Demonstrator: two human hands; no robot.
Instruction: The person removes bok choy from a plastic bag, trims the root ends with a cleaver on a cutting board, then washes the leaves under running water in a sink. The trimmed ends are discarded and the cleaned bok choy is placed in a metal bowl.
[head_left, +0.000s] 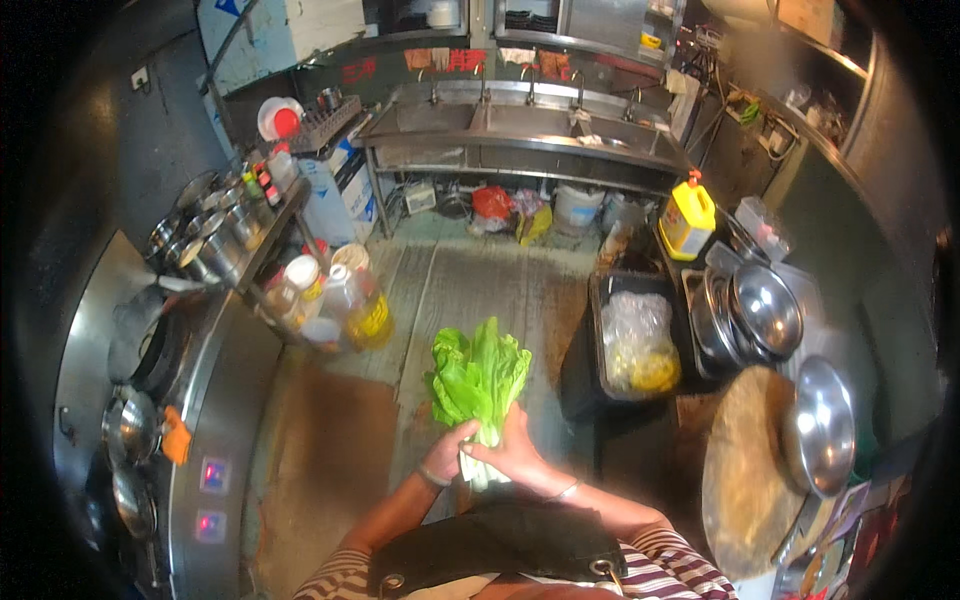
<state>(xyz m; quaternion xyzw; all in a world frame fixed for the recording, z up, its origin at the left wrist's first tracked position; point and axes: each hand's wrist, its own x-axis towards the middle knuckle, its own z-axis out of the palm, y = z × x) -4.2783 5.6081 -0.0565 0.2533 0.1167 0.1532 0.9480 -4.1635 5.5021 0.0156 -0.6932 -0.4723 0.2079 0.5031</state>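
Note:
A bunch of green leafy vegetable (480, 375) is held in front of my body, leaves pointing away and pale stems toward me. My left hand (448, 452) grips the stems from the left side. From the right, my right hand (517, 452) closes around the same stems, its thumb lying across them. The two hands meet near the base of the bunch, above the floor. The stem ends show below my fingers. A dark apron (495, 544) covers my front just beneath.
A black bin (596, 330) with plastic-bagged contents stands at right, near a round wooden chopping board (750, 480) and steel bowls (766, 311). A stove counter (202, 420) runs along the left. An oil jug (367, 315) is on the left. Steel sinks (517, 139) line the back.

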